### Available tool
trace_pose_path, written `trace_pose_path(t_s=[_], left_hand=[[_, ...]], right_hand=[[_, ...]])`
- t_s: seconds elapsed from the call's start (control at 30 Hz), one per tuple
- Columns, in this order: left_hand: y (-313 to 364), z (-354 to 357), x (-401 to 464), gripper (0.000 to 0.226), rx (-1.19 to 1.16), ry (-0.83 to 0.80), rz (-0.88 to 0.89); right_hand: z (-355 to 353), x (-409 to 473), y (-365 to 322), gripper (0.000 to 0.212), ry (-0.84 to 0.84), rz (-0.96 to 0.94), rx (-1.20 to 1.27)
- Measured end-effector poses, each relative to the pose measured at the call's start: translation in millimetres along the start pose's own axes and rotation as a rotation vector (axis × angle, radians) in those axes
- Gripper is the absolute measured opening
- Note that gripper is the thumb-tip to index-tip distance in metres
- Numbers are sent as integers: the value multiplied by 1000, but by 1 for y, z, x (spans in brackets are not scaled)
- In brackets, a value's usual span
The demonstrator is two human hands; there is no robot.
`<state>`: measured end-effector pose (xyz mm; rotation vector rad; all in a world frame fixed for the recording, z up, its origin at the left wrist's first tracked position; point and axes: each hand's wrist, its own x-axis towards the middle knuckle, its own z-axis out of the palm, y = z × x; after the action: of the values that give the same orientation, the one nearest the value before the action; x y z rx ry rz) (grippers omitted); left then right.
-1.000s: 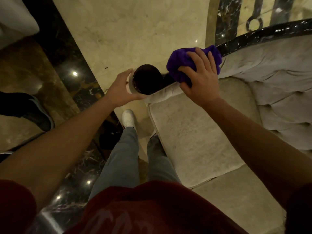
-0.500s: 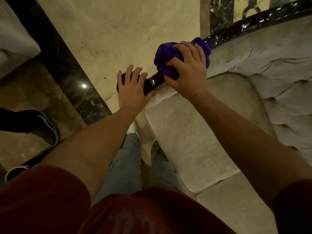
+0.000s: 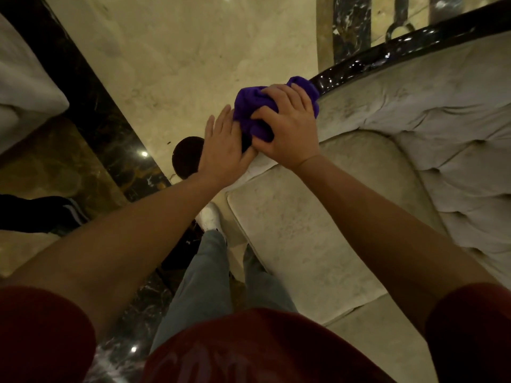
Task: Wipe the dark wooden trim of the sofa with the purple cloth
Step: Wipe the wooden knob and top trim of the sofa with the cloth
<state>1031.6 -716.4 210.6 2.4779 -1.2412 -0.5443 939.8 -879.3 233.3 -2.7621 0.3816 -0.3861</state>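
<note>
The bunched purple cloth (image 3: 250,106) sits on the glossy dark wooden trim (image 3: 387,55) that curves along the top of the pale tufted sofa (image 3: 442,139). My right hand (image 3: 290,125) is closed over the cloth and presses it onto the trim near the armrest. Just left of it, my left hand (image 3: 224,147) lies flat on the trim with fingers extended, its fingertips touching the cloth. The round dark end of the armrest (image 3: 185,156) shows below my left hand. The trim under both hands is hidden.
A beige marble floor (image 3: 193,51) with a black border strip (image 3: 91,106) lies beyond the sofa. My legs in grey trousers and a white shoe (image 3: 210,217) stand by the seat cushion (image 3: 290,230). A dark shoe (image 3: 49,214) rests at the left, and white upholstery (image 3: 25,87) sits upper left.
My left hand moved from the round armrest end up along the trim until it touched the cloth. My right hand kept the cloth on the trim, shifting slightly.
</note>
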Motion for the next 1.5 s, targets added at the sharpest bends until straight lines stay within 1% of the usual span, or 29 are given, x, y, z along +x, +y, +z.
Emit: trace_pose_path(t_s=[0.03,0.1,0.17,0.23,0.33,0.47,0.63,0.77,0.87,0.97,1.0,1.07,1.13,1.2,1.23,1.33,1.5], left_hand=[[11,1,5,56,-97,27,11],[28,3,10,42,-239,97,-30],[36,5,11,30,-258,167,-88],[38,9,11,26,-229,199,-124],[35,15,12,34,-180,212,-115],[32,21,12,53,-121,179,-162],[33,22,13,56,-83,176,-175],[33,20,13,56,-62,136,-173],[36,15,13,60,-103,103,-192],[34,4,13,60,-243,64,-156],[36,0,19,56,-275,89,-138],[53,-3,41,47,-308,200,-154],[81,-2,69,44,-325,277,-271],[102,4,87,46,-180,301,-423],[104,8,90,47,-100,308,-462],[100,12,88,48,-19,319,-470],[105,14,91,47,5,329,-486]], right_hand=[[-4,1,5,32,2,10,1],[-12,5,14,33,-14,26,5],[-19,8,19,34,-33,51,-6],[-22,10,21,33,-38,75,-7],[-22,13,27,32,-20,83,-9],[-24,16,45,31,43,113,0],[-29,22,65,33,86,182,19],[-36,27,80,39,80,256,18],[-40,29,86,48,37,269,-23],[-43,36,90,58,-10,257,-102],[-44,39,90,59,-13,251,-113],[-43,43,89,56,15,258,-90],[-43,47,89,51,75,310,-37],[-39,45,89,47,101,341,-25],[-37,44,89,44,101,332,-47],[-32,41,95,38,110,269,-91],[-43,40,126,41,82,231,-96]])
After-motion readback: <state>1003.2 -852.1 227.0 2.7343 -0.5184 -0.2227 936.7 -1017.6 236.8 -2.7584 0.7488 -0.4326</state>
